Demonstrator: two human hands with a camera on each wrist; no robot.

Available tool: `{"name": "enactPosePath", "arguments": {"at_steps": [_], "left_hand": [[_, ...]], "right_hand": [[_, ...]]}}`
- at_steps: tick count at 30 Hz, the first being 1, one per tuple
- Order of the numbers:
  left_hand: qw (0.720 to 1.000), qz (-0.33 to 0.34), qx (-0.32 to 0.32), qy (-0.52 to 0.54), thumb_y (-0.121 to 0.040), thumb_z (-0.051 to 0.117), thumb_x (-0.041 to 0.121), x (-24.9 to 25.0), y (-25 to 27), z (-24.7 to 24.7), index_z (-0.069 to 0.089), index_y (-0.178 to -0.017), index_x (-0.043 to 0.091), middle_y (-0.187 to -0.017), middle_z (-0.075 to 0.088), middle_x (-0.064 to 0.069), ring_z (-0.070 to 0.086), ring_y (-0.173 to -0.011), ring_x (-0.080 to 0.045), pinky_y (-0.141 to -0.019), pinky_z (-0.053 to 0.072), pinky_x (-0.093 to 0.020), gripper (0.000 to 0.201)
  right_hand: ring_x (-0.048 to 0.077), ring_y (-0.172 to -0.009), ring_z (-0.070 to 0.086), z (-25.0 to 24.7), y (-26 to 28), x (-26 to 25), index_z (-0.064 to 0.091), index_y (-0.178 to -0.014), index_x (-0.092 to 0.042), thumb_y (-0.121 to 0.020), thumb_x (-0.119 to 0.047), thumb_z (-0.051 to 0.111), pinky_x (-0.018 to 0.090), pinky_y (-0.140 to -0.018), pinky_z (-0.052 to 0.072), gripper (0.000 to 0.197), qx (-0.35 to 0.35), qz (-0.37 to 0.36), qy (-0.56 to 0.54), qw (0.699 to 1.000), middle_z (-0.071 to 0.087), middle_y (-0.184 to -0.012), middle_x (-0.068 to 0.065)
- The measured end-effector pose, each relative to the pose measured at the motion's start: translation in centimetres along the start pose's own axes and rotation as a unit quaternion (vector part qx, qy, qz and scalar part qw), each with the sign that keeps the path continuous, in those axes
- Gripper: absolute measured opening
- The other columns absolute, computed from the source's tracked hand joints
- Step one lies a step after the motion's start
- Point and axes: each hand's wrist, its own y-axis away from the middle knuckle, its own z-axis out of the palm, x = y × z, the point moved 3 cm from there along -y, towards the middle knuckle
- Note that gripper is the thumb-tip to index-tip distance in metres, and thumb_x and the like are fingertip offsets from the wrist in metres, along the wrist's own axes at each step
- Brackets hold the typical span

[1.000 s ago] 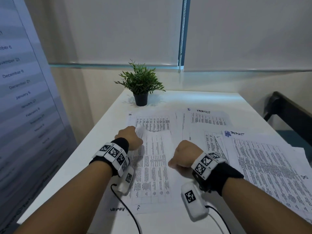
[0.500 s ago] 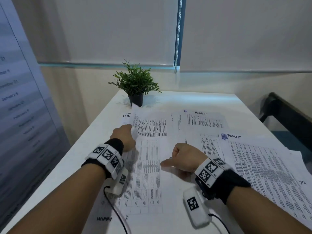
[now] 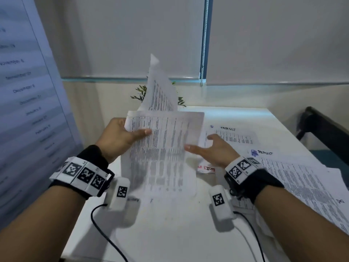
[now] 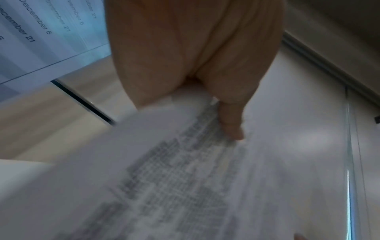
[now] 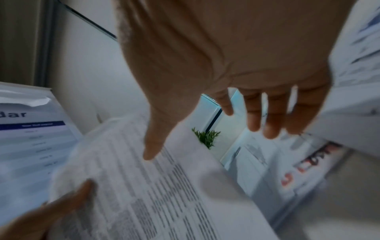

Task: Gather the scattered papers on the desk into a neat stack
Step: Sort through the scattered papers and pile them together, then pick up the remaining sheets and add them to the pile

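A: Starting left of the lifted sheets (image 3: 160,148), what is standing there?

B: A tall printed calendar board (image 3: 24,95) is leaning up along the left edge of the worktop (image 3: 170,229), well to the left of the sheets, and it is closing off that side.

A: And the left hand (image 3: 117,138)?

B: It is pinching the lifted sheets at their upper left edge, thumb lying across the printed face, fingers behind. The left wrist view is showing the same grip: the thumb (image 4: 230,123) is pressing on the blurred print. The sheets are hanging clear above the worktop, top edge roughly level, and one sheet behind is curling up past the others.

A: What is showing behind the sheets?

B: The potted plant (image 3: 140,93) is peeking out on either side of that curled sheet, at the far end of the worktop near the wall.

A: The right hand (image 3: 213,150)?

B: It is hovering spread at the right edge of the lifted sheets, fingers straight and apart, thumb tip reaching that edge. Whether it is touching the paper, I cannot tell. It is holding nothing.

A: And further right of the sheets?

B: More printed papers (image 3: 294,178) are lying flat and overlapping on the worktop, running out toward its right edge. One headed sheet (image 3: 232,137) is lying just beyond the right hand. A small red-printed slip (image 3: 205,168) is lying just below that hand.

A: Any open room?

B: Bare worktop is showing beneath and nearer than the lifted sheets, between the two wrists. A dark chair (image 3: 324,129) is standing past the right edge.
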Motion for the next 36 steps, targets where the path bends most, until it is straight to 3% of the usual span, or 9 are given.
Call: {"name": "enactPosePath", "arguments": {"at_steps": [2,8,12,15,18,23,28,31,36], "left_hand": [[0.998,0.02,-0.014,0.055,-0.079,0.08,0.016,1.0,0.3,0.3,0.078,-0.102,0.004,-0.098,0.082,-0.007,0.08,-0.09,-0.022,-0.077,0.065,-0.033,0.027],[0.998,-0.019,0.031,0.043,-0.08,0.079,0.053,1.9,-0.8,3.9,0.077,-0.094,-0.004,-0.09,0.081,-0.003,0.077,-0.079,-0.022,-0.076,0.061,-0.034,0.058],[0.971,-0.126,-0.095,0.177,-0.101,0.06,0.011,1.5,-1.1,8.5,0.069,-0.125,0.003,-0.118,0.077,-0.017,0.078,-0.097,-0.03,-0.085,0.063,-0.042,0.027],[0.945,-0.103,-0.219,0.219,-0.097,0.048,-0.013,3.0,-1.2,11.6,0.061,-0.134,0.002,-0.129,0.072,-0.018,0.073,-0.112,-0.033,-0.09,0.062,-0.039,0.041],[0.939,-0.083,-0.243,0.231,-0.088,0.059,-0.016,5.7,-2.2,13.8,0.057,-0.139,0.001,-0.131,0.071,-0.017,0.068,-0.121,-0.032,-0.094,0.059,-0.034,0.054],[0.929,-0.051,-0.249,0.268,-0.076,0.073,-0.004,11.7,-2.9,18.0,0.06,-0.129,-0.002,-0.117,0.075,-0.021,0.076,-0.101,-0.03,-0.079,0.064,-0.033,0.055],[0.902,-0.027,-0.255,0.347,-0.097,0.063,0.007,14.4,-2.7,22.4,0.064,-0.09,0.012,-0.081,0.072,-0.002,0.068,-0.067,-0.014,-0.06,0.056,-0.028,0.008],[0.89,-0.054,-0.266,0.367,-0.105,0.054,0.018,13.4,-1.4,24.8,0.054,-0.082,0.017,-0.074,0.071,0.003,0.069,-0.057,-0.014,-0.051,0.059,-0.032,0.023],[0.903,-0.145,-0.26,0.311,-0.102,0.059,0.008,7.8,-0.3,26.7,0.051,-0.083,0.018,-0.071,0.07,-0.001,0.069,-0.051,-0.016,-0.043,0.055,-0.026,0.023]], "right_hand": [[0.03,-0.124,0.064,-1.0,-0.5,0.3,0.036,-0.154,-0.023,-0.044,-0.082,0.085,0.051,-0.106,0.05,0.134,0.007,-0.022,-0.136,0.99,0.059,-0.148,0.009],[0.032,-0.106,0.07,-2.7,1.3,1.3,0.065,-0.126,-0.008,-0.064,-0.032,0.089,0.049,-0.094,0.057,0.071,-0.092,-0.062,-0.347,0.931,0.075,-0.117,0.012],[0.047,-0.116,0.066,-4.5,1.4,4.0,0.065,-0.127,0.007,-0.079,-0.011,0.08,0.062,-0.106,0.048,0.054,-0.045,-0.018,-0.372,0.927,0.07,-0.125,0.027],[0.048,-0.122,0.064,-7.4,1.8,6.5,0.066,-0.127,0.005,-0.089,-0.008,0.075,0.064,-0.1,0.052,0.041,0.011,-0.003,-0.382,0.924,0.071,-0.125,0.027],[0.046,-0.122,0.065,-10.4,2.7,8.5,0.062,-0.133,0.004,-0.095,-0.009,0.069,0.067,-0.102,0.049,0.041,0.03,-0.004,-0.408,0.912,0.068,-0.131,0.027],[0.043,-0.122,0.065,-15.1,4.5,11.5,0.06,-0.135,0.0,-0.103,-0.01,0.058,0.064,-0.103,0.049,0.035,0.093,-0.005,-0.487,0.868,0.069,-0.13,0.026],[0.036,-0.099,0.074,-16.1,5.9,14.3,0.065,-0.13,-0.001,-0.104,-0.025,0.053,0.055,-0.09,0.06,0.037,0.091,0.026,-0.537,0.839,0.073,-0.118,0.021],[0.043,-0.123,0.063,-15.8,7.1,15.8,0.058,-0.144,-0.008,-0.096,-0.035,0.062,0.062,-0.102,0.051,0.055,0.062,0.028,-0.568,0.821,0.062,-0.139,0.02],[0.037,-0.1,0.07,-16.0,7.7,17.0,0.062,-0.128,0.0,-0.091,-0.005,0.06,0.055,-0.084,0.062,0.037,0.073,-0.03,-0.566,0.821,0.07,-0.121,0.024]]}}
